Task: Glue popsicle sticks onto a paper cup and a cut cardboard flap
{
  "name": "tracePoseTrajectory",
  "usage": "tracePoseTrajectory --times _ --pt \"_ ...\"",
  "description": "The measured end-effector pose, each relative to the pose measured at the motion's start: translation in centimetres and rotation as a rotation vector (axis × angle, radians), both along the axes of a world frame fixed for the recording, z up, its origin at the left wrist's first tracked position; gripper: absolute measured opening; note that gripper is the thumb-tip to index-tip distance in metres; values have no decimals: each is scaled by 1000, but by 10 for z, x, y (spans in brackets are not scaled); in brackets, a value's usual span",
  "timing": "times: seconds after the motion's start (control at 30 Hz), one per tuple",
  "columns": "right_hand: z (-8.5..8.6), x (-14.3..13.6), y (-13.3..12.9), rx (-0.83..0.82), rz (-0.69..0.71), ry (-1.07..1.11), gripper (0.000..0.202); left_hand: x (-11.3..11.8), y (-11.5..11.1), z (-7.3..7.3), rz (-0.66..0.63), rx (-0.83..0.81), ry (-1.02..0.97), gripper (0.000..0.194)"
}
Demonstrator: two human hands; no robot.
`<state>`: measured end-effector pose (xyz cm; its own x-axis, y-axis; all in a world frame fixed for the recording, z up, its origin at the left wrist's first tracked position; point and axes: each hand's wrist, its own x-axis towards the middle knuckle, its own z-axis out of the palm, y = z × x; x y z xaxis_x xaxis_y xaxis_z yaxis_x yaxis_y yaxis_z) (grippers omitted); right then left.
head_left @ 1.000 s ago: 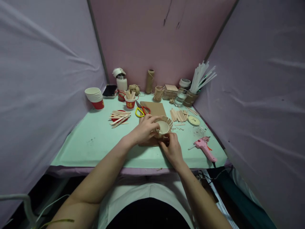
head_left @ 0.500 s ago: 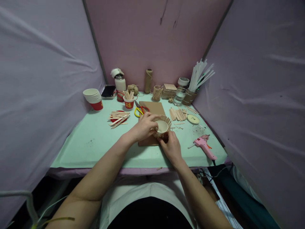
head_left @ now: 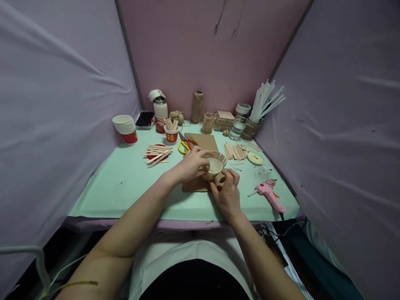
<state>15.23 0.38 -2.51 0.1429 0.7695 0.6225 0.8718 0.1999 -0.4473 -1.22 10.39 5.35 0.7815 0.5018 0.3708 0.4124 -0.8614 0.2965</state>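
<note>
A paper cup (head_left: 215,166) ringed with wooden sticks stands over the brown board (head_left: 203,141). My left hand (head_left: 195,163) grips its left rim, with fingers curled over the edge. At the cup's lower right side is my right hand (head_left: 228,192), its thumb and fingers curved against the cup's side; whether a small piece is between them is too small to tell. Scissors (head_left: 187,145) with yellow and red handles lie just behind my left hand.
Loose sticks (head_left: 235,151), a round lid (head_left: 255,158) and a pink glue gun (head_left: 271,196) lie to the right. Stick-filled cup (head_left: 171,134), stick pile (head_left: 158,155) and stacked cups (head_left: 125,129) are left. Jars, twine and coasters (head_left: 224,120) line the back.
The fingers of my right hand have opened out a little and shifted along the cup's right side. My left hand keeps its hold. The whole view has shifted slightly.
</note>
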Motion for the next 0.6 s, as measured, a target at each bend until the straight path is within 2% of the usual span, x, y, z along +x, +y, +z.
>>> tracePoseTrajectory --times 0.1,0.2,0.3,0.43,0.6 --pt "16 3 -1 -57 115 -82 47 0 -1 0 -6 3 0 4" --pt "33 1 5 -247 141 -252 37 1 -3 0 -8 5 -23 4" --pt "46 -3 13 -393 97 -392 23 0 -4 -1 -2 4 -39 6" --pt "52 -7 19 -491 20 -449 30 0 -3 -4 -1 15 -25 11" --pt "55 -6 19 -508 -1 -462 30 2 2 -9 -6 45 -14 12"
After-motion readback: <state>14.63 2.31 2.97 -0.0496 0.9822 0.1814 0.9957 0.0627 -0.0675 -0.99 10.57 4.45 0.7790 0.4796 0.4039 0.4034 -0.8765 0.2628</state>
